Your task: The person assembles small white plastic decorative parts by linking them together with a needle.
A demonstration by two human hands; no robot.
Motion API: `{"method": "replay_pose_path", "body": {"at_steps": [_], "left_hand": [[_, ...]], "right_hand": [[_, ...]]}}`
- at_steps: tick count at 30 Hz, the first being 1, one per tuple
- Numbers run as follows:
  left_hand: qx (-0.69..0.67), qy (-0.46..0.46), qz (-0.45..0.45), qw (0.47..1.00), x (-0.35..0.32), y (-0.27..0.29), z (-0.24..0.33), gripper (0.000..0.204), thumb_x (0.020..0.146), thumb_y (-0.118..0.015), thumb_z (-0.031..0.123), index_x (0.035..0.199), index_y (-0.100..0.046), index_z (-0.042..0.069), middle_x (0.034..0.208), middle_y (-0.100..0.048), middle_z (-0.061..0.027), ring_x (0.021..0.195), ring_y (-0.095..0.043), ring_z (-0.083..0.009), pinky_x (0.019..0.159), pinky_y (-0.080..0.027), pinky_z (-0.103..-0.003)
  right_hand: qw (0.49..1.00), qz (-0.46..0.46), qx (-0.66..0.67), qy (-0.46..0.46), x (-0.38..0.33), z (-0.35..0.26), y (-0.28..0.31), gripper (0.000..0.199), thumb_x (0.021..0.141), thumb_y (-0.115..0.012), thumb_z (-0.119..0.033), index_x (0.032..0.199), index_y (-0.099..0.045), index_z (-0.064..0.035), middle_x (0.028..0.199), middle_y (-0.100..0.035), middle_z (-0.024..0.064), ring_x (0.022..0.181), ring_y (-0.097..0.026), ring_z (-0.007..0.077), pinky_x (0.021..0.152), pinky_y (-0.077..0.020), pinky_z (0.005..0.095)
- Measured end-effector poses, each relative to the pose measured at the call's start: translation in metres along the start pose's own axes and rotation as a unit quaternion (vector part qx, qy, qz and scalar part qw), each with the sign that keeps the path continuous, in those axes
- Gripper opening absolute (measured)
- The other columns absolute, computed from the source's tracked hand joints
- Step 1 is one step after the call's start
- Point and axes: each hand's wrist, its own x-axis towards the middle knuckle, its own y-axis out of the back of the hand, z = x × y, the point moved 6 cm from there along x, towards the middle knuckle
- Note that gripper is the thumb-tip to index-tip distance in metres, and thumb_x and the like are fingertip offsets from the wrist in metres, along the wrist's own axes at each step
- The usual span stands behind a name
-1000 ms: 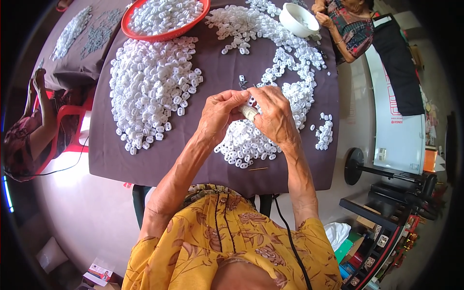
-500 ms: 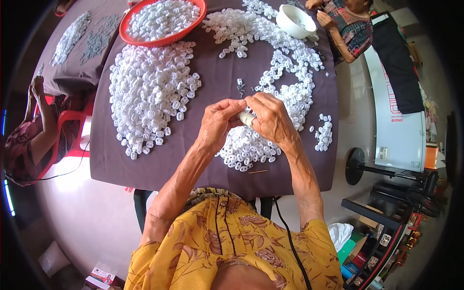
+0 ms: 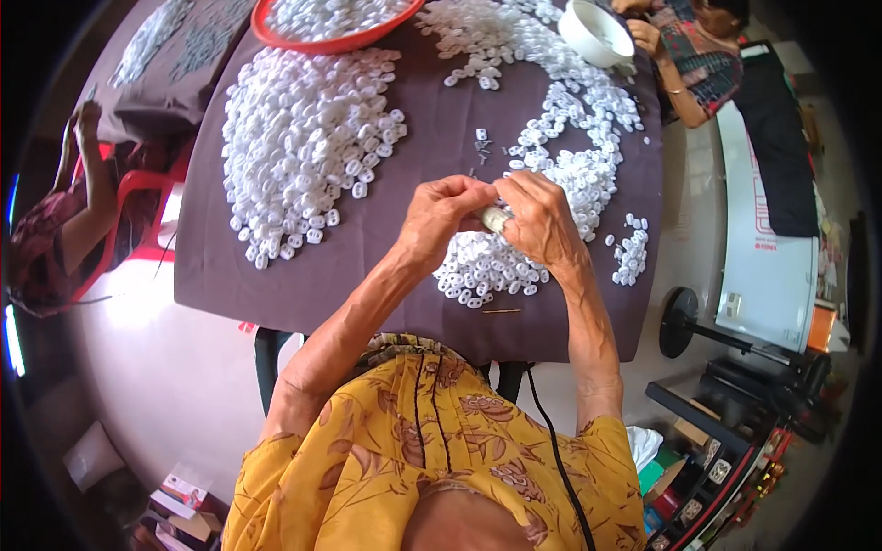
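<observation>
Dark tablecloth (image 3: 441, 129) forms the work surface. Left hand (image 3: 439, 213) and right hand (image 3: 548, 220) meet, each in a closed pinch; exact contents cannot be told. Between them, a pale cylindrical piece (image 3: 496, 219) slants, long axis running upper left to lower right. White two-holed pieces (image 3: 487, 269) lie just nearer the body.

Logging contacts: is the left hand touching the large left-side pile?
Apart: the head view shows cloth between the left hand and the large left-side pile.
</observation>
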Motion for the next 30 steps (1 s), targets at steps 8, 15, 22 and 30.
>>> {"method": "replay_pose_path", "body": {"at_steps": [8, 15, 22, 30], "left_hand": [[-0.009, 0.021, -0.011, 1.000, -0.011, 0.010, -0.014, 0.014, 0.083, -0.058, 0.014, 0.083, -0.062, 0.000, 0.078, -0.060, -0.0045, 0.068, -0.057, -0.0106, 0.066, -0.048, -0.024], [0.005, 0.055, -0.008, 0.998, -0.024, 0.018, -0.020, 0.016, 0.083, -0.058, 0.013, 0.085, -0.061, -0.003, 0.077, -0.059, -0.0056, 0.070, -0.058, -0.0121, 0.068, -0.050, -0.026], [0.108, -0.034, 0.079, 0.990, -0.028, 0.043, 0.008, 0.018, 0.081, -0.060, 0.016, 0.086, -0.064, 0.000, 0.074, -0.063, -0.0082, 0.065, -0.060, -0.0137, 0.061, -0.051, -0.026], [0.332, -0.156, 0.251, 0.896, -0.059, 0.126, 0.063, 0.023, 0.079, -0.062, 0.018, 0.091, -0.065, -0.001, 0.064, -0.059, -0.0030, 0.058, -0.053, -0.0073, 0.053, -0.041, -0.020]], "right_hand": [[0.999, -0.006, 0.011, 0.041, -0.012, -0.004, -0.015, 0.013, 0.054, -0.052, 0.002, 0.067, -0.048, -0.0006, 0.062, -0.048, 0.0110, 0.058, -0.050, 0.0283, 0.054, -0.0427, 0.0384], [0.997, 0.002, 0.049, 0.065, -0.016, -0.012, -0.023, 0.010, 0.053, -0.051, -0.001, 0.063, -0.046, -0.0007, 0.058, -0.045, 0.0107, 0.055, -0.050, 0.0284, 0.050, -0.0409, 0.0372], [0.998, 0.002, 0.054, 0.044, -0.012, -0.007, -0.016, 0.019, 0.059, -0.054, 0.002, 0.077, -0.056, -0.0002, 0.067, -0.056, 0.0132, 0.058, -0.054, 0.0280, 0.055, -0.0444, 0.0363], [0.985, 0.028, 0.037, -0.168, -0.039, 0.073, -0.010, 0.017, 0.070, -0.055, 0.002, 0.086, -0.059, 0.0007, 0.079, -0.061, 0.0131, 0.070, -0.060, 0.0270, 0.064, -0.0472, 0.0329]]}}
